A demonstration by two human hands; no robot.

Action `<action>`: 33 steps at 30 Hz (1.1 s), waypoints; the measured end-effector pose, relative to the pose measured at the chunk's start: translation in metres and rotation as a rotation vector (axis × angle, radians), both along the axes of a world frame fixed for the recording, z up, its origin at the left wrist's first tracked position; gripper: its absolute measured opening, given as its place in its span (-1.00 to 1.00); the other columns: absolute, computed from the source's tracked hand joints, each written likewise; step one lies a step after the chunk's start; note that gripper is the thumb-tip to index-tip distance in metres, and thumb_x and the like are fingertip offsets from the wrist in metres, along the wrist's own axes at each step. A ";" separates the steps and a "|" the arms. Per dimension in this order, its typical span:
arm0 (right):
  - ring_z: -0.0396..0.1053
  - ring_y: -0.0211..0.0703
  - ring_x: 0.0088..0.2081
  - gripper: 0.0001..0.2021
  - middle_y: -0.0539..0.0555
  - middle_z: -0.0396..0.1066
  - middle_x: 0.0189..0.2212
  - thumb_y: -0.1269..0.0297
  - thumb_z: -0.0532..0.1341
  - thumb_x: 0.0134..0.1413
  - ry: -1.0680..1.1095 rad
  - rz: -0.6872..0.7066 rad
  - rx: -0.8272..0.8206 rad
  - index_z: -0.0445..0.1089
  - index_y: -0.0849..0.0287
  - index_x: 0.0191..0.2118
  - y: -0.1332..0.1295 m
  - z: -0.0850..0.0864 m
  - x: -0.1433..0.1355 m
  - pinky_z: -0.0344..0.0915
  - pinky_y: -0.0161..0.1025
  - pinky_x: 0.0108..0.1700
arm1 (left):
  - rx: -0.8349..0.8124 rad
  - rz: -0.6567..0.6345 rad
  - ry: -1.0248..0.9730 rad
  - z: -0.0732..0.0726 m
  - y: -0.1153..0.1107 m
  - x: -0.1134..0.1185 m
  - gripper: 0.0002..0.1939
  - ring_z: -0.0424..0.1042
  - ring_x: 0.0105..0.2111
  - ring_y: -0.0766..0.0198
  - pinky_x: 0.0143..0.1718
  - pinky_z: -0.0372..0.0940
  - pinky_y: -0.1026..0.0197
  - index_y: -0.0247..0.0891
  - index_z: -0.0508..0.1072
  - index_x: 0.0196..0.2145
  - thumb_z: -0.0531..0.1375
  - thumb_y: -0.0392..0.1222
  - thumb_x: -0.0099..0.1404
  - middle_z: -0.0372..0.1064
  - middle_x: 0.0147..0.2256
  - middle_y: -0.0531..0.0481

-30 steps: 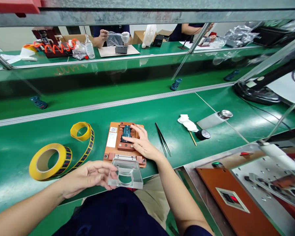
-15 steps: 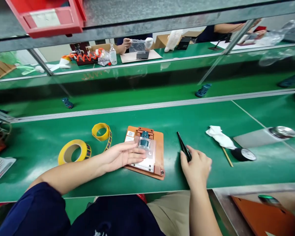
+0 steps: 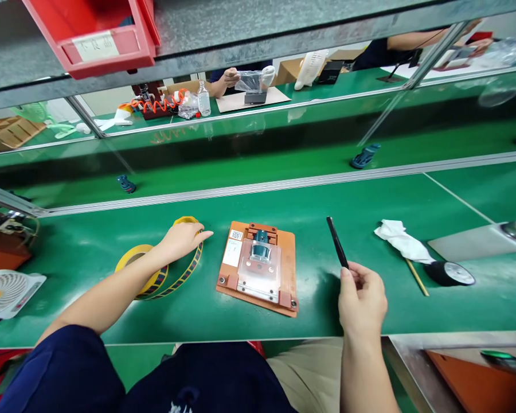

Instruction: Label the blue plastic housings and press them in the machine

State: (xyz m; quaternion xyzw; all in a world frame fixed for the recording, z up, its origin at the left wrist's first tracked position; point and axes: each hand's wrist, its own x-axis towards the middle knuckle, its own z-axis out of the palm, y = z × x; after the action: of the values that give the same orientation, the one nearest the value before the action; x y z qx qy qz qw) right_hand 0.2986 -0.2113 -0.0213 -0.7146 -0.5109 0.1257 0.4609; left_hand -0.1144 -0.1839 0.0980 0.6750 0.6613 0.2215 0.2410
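Note:
My left hand point(image 3: 181, 241) is over the yellow label tape's loose loop point(image 3: 184, 220), palm down. Its thumb points right, apart from the curled index finger; the other fingertips are hidden. From that loop the strip runs back to the yellow tape roll point(image 3: 131, 256), partly behind my forearm. My right hand point(image 3: 363, 295) grips black tweezers point(image 3: 336, 241), tips pointing up and away. Between my hands lies an orange-brown fixture board point(image 3: 288, 258) with a clear plate point(image 3: 247, 275) and a dark teal curved part point(image 3: 261, 250) set in it.
At right lie a crumpled white cloth point(image 3: 402, 238), a thin stick point(image 3: 417, 277), a black round-ended object point(image 3: 449, 273) and a grey metal-topped cylinder point(image 3: 468, 240). A white fan point(image 3: 12, 292) stands left. A red bin point(image 3: 112, 46) sits on the shelf above. Beyond the partition, other people's hands work.
My left hand has left the fixture board and moved left and up to the tape loop. My right hand has raised the tweezers and shifted slightly right. The view has turned a little.

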 end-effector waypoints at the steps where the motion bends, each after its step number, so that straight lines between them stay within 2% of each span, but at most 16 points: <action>1: 0.34 -0.01 -0.23 -0.63 0.15 0.40 -0.29 0.02 0.19 0.10 0.148 -0.016 0.027 0.42 0.21 -0.11 0.001 0.004 -0.004 0.29 0.04 -0.05 | -0.013 0.015 -0.009 -0.002 0.005 0.003 -0.83 0.46 -0.22 -0.04 0.04 0.25 0.07 -0.16 0.61 -0.35 0.38 -0.04 0.18 0.47 -0.37 -0.13; 3: 0.34 -0.13 -0.30 -0.56 0.06 0.39 -0.30 -0.03 0.32 0.00 0.513 -0.031 0.087 0.41 0.16 -0.09 0.002 0.015 -0.012 0.32 -0.03 -0.08 | -0.025 0.046 -0.025 -0.001 0.010 0.004 -0.84 0.44 -0.35 0.01 -0.06 0.29 0.10 -0.18 0.55 -0.52 0.44 -0.15 0.05 0.38 -0.53 -0.06; 4: 0.33 -0.18 -0.32 -0.54 0.02 0.37 -0.31 -0.03 0.38 -0.06 0.706 -0.013 0.107 0.42 0.14 -0.10 0.002 0.021 -0.016 0.34 -0.07 -0.09 | -0.029 0.064 -0.038 0.000 0.010 0.002 -0.85 0.43 -0.39 0.05 -0.11 0.31 0.12 -0.19 0.54 -0.53 0.45 -0.20 0.01 0.35 -0.56 -0.03; 7: 0.32 -0.30 -0.35 -0.53 -0.05 0.33 -0.35 0.05 0.51 -0.19 1.166 0.136 0.105 0.47 0.12 -0.14 -0.001 0.045 -0.028 0.39 -0.17 -0.06 | -0.034 0.120 -0.091 0.009 -0.002 -0.007 -0.85 0.47 -0.41 0.11 -0.23 0.34 0.16 -0.19 0.59 -0.34 0.38 -0.19 0.08 0.47 -0.46 -0.01; 10: 0.35 -0.36 -0.30 -0.59 -0.05 0.35 -0.31 0.12 0.53 -0.15 1.366 0.308 0.071 0.51 0.11 -0.16 -0.004 0.070 -0.049 0.43 -0.30 -0.08 | -0.064 0.176 -0.341 0.014 -0.028 -0.012 -0.62 0.56 -0.27 0.08 -0.22 0.41 0.15 -0.22 0.55 -0.10 0.36 -0.03 0.15 0.57 -0.26 -0.06; 12: 0.35 -0.39 -0.32 -0.65 -0.04 0.38 -0.27 0.16 0.54 -0.13 1.404 0.406 0.030 0.52 0.11 -0.21 -0.006 0.083 -0.069 0.43 -0.40 -0.20 | -0.063 0.212 -0.559 0.014 -0.045 -0.011 -0.51 0.58 -0.19 0.06 -0.15 0.45 0.14 -0.25 0.53 -0.04 0.40 0.02 0.12 0.59 -0.20 -0.11; 14: 0.33 -0.42 -0.38 -0.70 -0.04 0.41 -0.28 0.19 0.53 -0.11 1.387 0.522 -0.043 0.52 0.10 -0.25 -0.008 0.094 -0.094 0.39 -0.46 -0.32 | -0.025 0.249 -0.675 0.013 -0.058 -0.009 -0.46 0.59 -0.19 0.06 -0.13 0.47 0.14 -0.27 0.53 -0.03 0.45 0.03 0.07 0.59 -0.21 -0.12; 16: 0.35 -0.41 -0.43 -0.74 -0.04 0.42 -0.35 0.19 0.52 -0.07 1.327 0.644 -0.116 0.53 0.09 -0.25 -0.010 0.101 -0.119 0.38 -0.45 -0.36 | 0.017 0.283 -0.698 0.011 -0.067 -0.008 -0.47 0.59 -0.21 0.09 -0.13 0.48 0.17 -0.28 0.56 -0.06 0.46 0.02 0.06 0.60 -0.24 -0.12; 18: 0.40 -0.36 -0.42 -0.74 -0.03 0.45 -0.39 0.17 0.50 -0.04 1.258 0.745 -0.163 0.53 0.08 -0.23 -0.010 0.106 -0.144 0.43 -0.39 -0.32 | 0.056 0.311 -0.678 0.010 -0.074 -0.007 -0.52 0.59 -0.23 0.12 -0.14 0.48 0.20 -0.28 0.59 -0.11 0.47 0.02 0.06 0.60 -0.26 -0.12; 21: 0.48 -0.27 -0.36 -0.73 0.02 0.52 -0.31 0.16 0.49 -0.03 1.189 0.848 -0.178 0.53 0.09 -0.20 -0.007 0.111 -0.176 0.51 -0.28 -0.22 | 0.101 0.340 -0.668 0.007 -0.082 -0.009 -0.61 0.59 -0.27 0.14 -0.18 0.48 0.22 -0.27 0.62 -0.23 0.47 0.02 0.06 0.61 -0.28 -0.10; 26: 0.53 -0.18 -0.28 -0.73 0.04 0.54 -0.29 0.13 0.46 0.02 1.128 0.919 -0.172 0.51 0.13 -0.21 0.003 0.116 -0.209 0.53 -0.23 -0.18 | 0.143 0.422 -0.652 -0.002 -0.093 -0.012 -0.63 0.57 -0.34 0.15 -0.25 0.47 0.22 -0.26 0.62 -0.35 0.48 0.06 0.00 0.60 -0.36 -0.07; 33: 0.53 -0.19 -0.31 -0.75 0.01 0.51 -0.33 0.13 0.46 0.00 1.049 0.961 -0.180 0.50 0.12 -0.26 0.009 0.115 -0.222 0.52 -0.20 -0.13 | 0.157 0.439 -0.638 0.001 -0.098 -0.009 -0.65 0.55 -0.37 0.16 -0.30 0.44 0.23 -0.27 0.63 -0.38 0.46 0.06 -0.01 0.59 -0.38 -0.08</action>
State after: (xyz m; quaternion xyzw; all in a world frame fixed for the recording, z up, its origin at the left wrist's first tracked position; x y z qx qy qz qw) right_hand 0.0763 -0.2025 0.0934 -0.2914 -0.4680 0.6833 0.4787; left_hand -0.1231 -0.2820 0.0991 0.4311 0.6627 0.5164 0.3291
